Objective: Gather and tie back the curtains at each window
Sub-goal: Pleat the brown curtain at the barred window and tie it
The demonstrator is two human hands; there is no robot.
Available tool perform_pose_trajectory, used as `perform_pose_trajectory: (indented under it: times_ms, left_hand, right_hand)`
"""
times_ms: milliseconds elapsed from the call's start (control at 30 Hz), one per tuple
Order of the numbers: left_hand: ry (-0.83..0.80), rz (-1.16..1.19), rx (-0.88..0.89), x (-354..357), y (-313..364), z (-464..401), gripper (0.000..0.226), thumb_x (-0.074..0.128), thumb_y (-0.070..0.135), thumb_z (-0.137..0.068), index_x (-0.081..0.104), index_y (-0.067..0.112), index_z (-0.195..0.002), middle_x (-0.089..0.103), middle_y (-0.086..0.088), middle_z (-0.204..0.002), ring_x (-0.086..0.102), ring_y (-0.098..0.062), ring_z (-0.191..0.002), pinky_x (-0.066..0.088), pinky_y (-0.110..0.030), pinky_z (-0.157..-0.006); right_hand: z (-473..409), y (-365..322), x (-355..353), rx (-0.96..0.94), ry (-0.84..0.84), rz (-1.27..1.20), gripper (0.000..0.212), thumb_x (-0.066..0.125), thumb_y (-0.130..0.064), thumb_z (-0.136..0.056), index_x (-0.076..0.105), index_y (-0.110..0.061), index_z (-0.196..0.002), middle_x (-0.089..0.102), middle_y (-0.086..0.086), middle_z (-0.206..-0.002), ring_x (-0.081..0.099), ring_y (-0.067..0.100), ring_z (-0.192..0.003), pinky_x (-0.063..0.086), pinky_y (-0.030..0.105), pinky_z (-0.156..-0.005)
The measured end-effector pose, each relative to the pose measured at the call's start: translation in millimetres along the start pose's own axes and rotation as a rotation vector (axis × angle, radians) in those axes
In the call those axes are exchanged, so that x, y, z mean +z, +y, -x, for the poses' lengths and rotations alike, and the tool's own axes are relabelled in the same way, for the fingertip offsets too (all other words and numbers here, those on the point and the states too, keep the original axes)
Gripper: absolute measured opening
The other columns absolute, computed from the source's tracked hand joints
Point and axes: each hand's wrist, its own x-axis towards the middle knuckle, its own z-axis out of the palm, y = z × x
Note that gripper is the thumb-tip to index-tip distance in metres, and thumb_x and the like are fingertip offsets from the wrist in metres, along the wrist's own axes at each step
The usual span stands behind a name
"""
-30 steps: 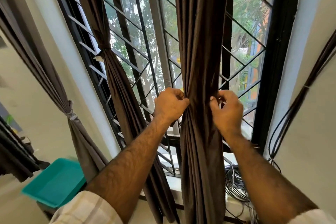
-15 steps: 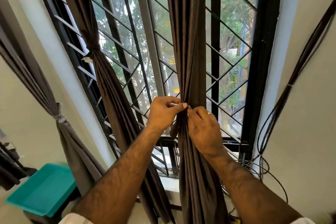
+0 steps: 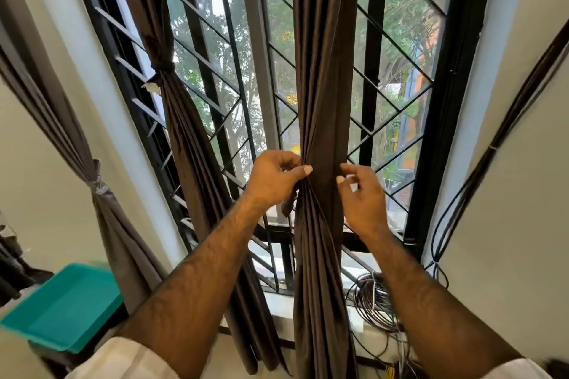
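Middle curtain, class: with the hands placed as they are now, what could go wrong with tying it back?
Only the left hand pinches the middle curtain; the right hand is beside it, fingers loose, so the gathered folds may spread. No tie band is visible on it. The cable coil on the sill could snag the hem.

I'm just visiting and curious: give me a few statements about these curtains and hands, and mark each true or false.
1. The left hand pinches the middle curtain. True.
2. The right hand grips a cable. False: it holds nothing and hovers beside the curtain, fingers loose.
3. The left curtain is already tied. True.
4. The tray is red. False: it is teal.
5. Cables lie coiled on the sill. True.
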Motion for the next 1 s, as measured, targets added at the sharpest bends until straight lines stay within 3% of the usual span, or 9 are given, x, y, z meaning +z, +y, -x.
perform_pose_trajectory:
  times_ms: [67,167,233,300,433,600,767,900,1000]
  left_hand:
    - [-0.032,-0.023,-0.029,-3,-1,-2,0.018,0.084,0.028,-0.092,0.076,0.019,-0.078,0.075,-0.001,-0.082,0.072,-0.010,-0.085,0.049,-0.008,-0.074]
    - [-0.028,-0.021,-0.063,-4,-4,-6,0.021,0.084,0.030,-0.092,0.077,0.011,-0.083,0.077,-0.009,-0.087,0.074,-0.022,-0.090,0.055,-0.015,-0.076]
    - [0.006,-0.052,-0.062,0,-7,-10,0.026,0.082,0.036,-0.091,0.076,0.014,-0.079,0.076,-0.008,-0.080,0.074,-0.026,-0.081,0.064,-0.038,-0.082]
    - [0.065,-0.130,-0.046,5,-8,-11,0.027,0.078,0.046,-0.087,0.073,0.021,-0.077,0.074,0.004,-0.072,0.074,-0.019,-0.074,0.065,-0.046,-0.078]
    - [0.162,-0.224,0.006,19,-4,-7,0.028,0.072,0.049,-0.087,0.071,0.023,-0.077,0.070,0.010,-0.069,0.070,-0.011,-0.071,0.062,-0.042,-0.074]
    - [0.118,-0.106,0.046,19,-3,-5,0.019,0.082,0.035,-0.089,0.075,0.021,-0.078,0.072,0.009,-0.070,0.070,-0.009,-0.068,0.062,-0.042,-0.072]
    - [0.093,-0.062,0.074,15,-7,-4,0.016,0.082,0.033,-0.090,0.077,0.022,-0.081,0.073,0.008,-0.071,0.071,-0.009,-0.068,0.063,-0.043,-0.072]
    - [0.122,-0.095,0.099,15,-12,-6,0.017,0.080,0.036,-0.092,0.078,0.023,-0.082,0.073,0.010,-0.072,0.070,-0.006,-0.071,0.062,-0.042,-0.074]
    - [0.075,-0.113,0.126,10,-15,-5,0.027,0.078,0.051,-0.090,0.078,0.025,-0.089,0.074,0.012,-0.076,0.071,-0.002,-0.075,0.062,-0.041,-0.080]
  right_hand:
    - [-16,-1,4,0.204,-0.086,-0.160,0.025,0.073,-0.020,-0.099,0.069,-0.020,-0.124,0.071,-0.005,-0.105,0.068,0.007,-0.093,0.055,0.021,-0.081]
    - [-24,-5,3,0.355,-0.107,-0.379,0.009,0.080,-0.018,-0.094,0.075,-0.018,-0.101,0.075,0.002,-0.081,0.068,0.011,-0.072,0.056,0.031,-0.072]
    - [-21,-8,2,0.275,0.005,-0.231,0.008,0.083,-0.022,-0.091,0.075,-0.020,-0.089,0.075,0.001,-0.079,0.068,0.010,-0.070,0.058,0.030,-0.070]
    - [-12,-16,5,0.123,0.095,-0.035,0.011,0.079,-0.023,-0.093,0.069,-0.023,-0.088,0.071,-0.004,-0.078,0.064,0.004,-0.069,0.055,0.026,-0.068]
    - [14,-31,18,-0.109,0.099,0.043,0.006,0.070,-0.022,-0.100,0.066,-0.019,-0.103,0.065,-0.016,-0.080,0.066,0.001,-0.072,0.056,0.022,-0.065]
    - [21,-28,20,-0.221,0.140,0.227,0.018,0.067,-0.017,-0.101,0.073,-0.012,-0.117,0.067,0.001,-0.103,0.066,0.016,-0.088,0.059,0.037,-0.079]
    - [29,-15,25,-0.412,-0.001,0.450,0.032,0.059,-0.010,-0.103,0.068,-0.003,-0.132,0.059,0.010,-0.107,0.061,0.029,-0.081,0.056,0.048,-0.069]
    - [40,-18,37,-0.405,-0.051,0.513,0.039,0.052,-0.014,-0.104,0.061,-0.002,-0.140,0.057,0.013,-0.110,0.057,0.030,-0.081,0.054,0.048,-0.069]
    - [38,-18,43,-0.399,-0.106,0.529,0.038,0.049,-0.015,-0.104,0.061,-0.003,-0.139,0.055,0.012,-0.113,0.056,0.030,-0.085,0.054,0.049,-0.072]
